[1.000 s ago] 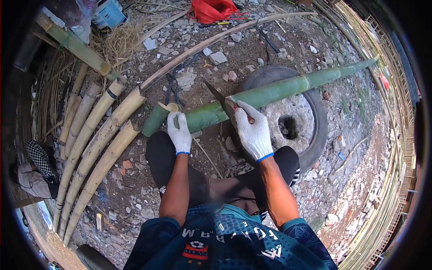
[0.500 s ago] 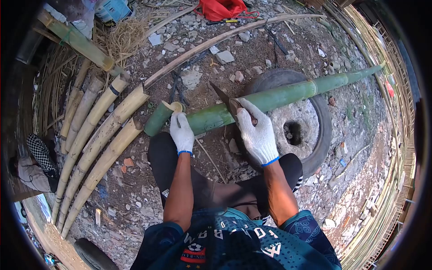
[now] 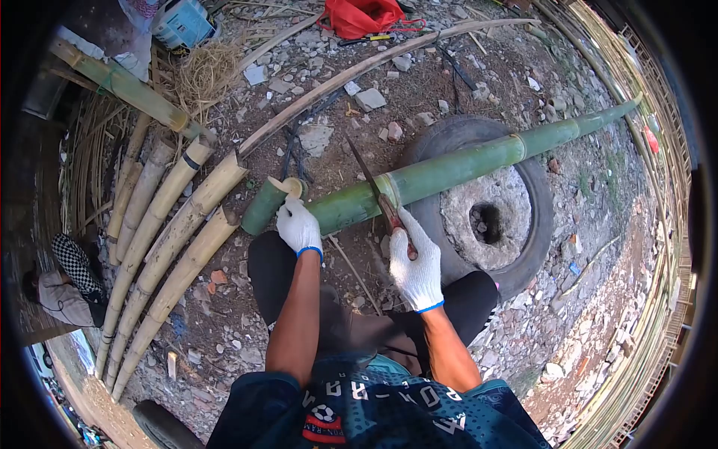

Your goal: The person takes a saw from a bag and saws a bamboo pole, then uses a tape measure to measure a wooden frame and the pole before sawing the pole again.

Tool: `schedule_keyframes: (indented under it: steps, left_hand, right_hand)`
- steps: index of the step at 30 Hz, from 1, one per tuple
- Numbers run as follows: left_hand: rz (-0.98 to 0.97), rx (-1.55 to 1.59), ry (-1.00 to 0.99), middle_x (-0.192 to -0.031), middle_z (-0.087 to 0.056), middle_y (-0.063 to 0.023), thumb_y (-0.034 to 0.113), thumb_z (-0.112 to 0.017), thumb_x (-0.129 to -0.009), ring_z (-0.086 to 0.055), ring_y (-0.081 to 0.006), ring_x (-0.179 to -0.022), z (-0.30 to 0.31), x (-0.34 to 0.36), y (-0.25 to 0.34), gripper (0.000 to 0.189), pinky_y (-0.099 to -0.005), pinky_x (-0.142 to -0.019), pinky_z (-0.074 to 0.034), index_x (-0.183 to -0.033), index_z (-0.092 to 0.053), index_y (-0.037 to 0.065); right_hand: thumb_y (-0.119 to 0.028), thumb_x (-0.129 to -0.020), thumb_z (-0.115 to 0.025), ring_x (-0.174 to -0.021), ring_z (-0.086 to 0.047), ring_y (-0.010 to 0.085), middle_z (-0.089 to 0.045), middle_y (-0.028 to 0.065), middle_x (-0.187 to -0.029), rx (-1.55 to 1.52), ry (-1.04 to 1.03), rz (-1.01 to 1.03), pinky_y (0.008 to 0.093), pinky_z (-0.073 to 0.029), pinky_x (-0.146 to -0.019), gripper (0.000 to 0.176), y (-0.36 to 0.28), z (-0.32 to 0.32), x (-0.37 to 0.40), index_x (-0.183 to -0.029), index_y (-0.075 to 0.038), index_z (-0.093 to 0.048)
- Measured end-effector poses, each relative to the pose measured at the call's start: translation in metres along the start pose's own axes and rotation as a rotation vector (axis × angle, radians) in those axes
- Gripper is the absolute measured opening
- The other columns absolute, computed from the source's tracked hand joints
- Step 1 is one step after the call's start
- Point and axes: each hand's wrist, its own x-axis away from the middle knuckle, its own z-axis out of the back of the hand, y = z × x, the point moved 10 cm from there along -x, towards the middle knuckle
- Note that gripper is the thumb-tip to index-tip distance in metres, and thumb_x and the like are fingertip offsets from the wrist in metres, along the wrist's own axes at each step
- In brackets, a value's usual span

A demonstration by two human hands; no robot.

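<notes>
A long green bamboo pole (image 3: 464, 168) lies slanting across the middle of the view, over a tyre. Around its near left end, my left hand (image 3: 299, 227), in a white glove with a blue cuff, is closed. My right hand (image 3: 416, 262), gloved the same way, grips the handle of a knife (image 3: 368, 173). The dark blade points up and left across the pole, near a pale ring on the bamboo. Beside my left hand is a short cut piece of green bamboo (image 3: 265, 206), its pale open end showing.
The tyre (image 3: 540, 224) surrounds a concrete block (image 3: 456, 217) with a hole. Several dry bamboo poles (image 3: 179, 273) fan out at left, near a seated person (image 3: 63, 288). A red bag (image 3: 363, 16) lies at the top on rubble-strewn ground. Long bamboo strips line the right.
My right hand has moved down and slightly left, pulling the knife towards me. The blade now appears narrower, turned more edge-on. My left hand stays at the pole's end.
</notes>
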Motion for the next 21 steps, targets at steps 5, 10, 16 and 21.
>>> schedule_keyframes:
  steps: [5,10,16,21]
  left_hand:
    - [0.035,-0.055,-0.042,-0.085,-0.072,-0.0172,0.031,-0.051,-0.099,-0.066,-0.0306,-0.08,-0.01,-0.017,-0.018,0.043,-0.043,-0.078,-0.049,-0.089,-0.072,-0.005]
    - [0.184,0.094,-0.144,-0.08,-0.07,-0.0149,0.03,-0.053,-0.098,-0.065,-0.0242,-0.074,-0.018,-0.014,-0.025,0.042,-0.0422,-0.072,-0.047,-0.087,-0.07,-0.006]
    - [0.271,0.028,-0.083,-0.081,-0.07,-0.0147,0.03,-0.056,-0.096,-0.064,-0.0239,-0.076,-0.009,-0.008,-0.024,0.04,-0.0404,-0.076,-0.05,-0.085,-0.07,-0.006]
    - [0.469,-0.249,-0.001,-0.094,-0.075,-0.0246,0.037,-0.053,-0.094,-0.072,-0.0396,-0.086,0.001,-0.012,-0.048,0.048,-0.0483,-0.079,-0.053,-0.092,-0.075,-0.005]
  right_hand:
    - [-0.011,-0.099,-0.06,-0.056,-0.058,0.0107,-0.074,0.0163,-0.083,0.106,-0.065,-0.114,0.0278,-0.049,-0.056,0.04,-0.042,0.052,0.046,-0.136,0.003,-0.063]
    - [-0.008,-0.097,-0.057,-0.08,-0.073,0.019,-0.077,0.0189,-0.104,0.231,-0.126,-0.161,0.0285,-0.055,-0.072,0.04,-0.054,0.067,0.076,-0.135,0.003,-0.063]
    - [-0.013,-0.097,-0.057,-0.073,-0.076,0.0253,-0.077,0.0188,-0.095,0.218,-0.125,-0.239,0.0321,-0.057,-0.065,0.043,-0.056,0.04,0.038,-0.137,0.003,-0.062]
    - [-0.015,-0.103,-0.057,-0.064,-0.063,0.0186,-0.068,0.0154,-0.076,0.185,-0.151,-0.319,0.0329,-0.05,-0.063,0.033,-0.084,0.054,0.03,-0.128,0.003,-0.066]
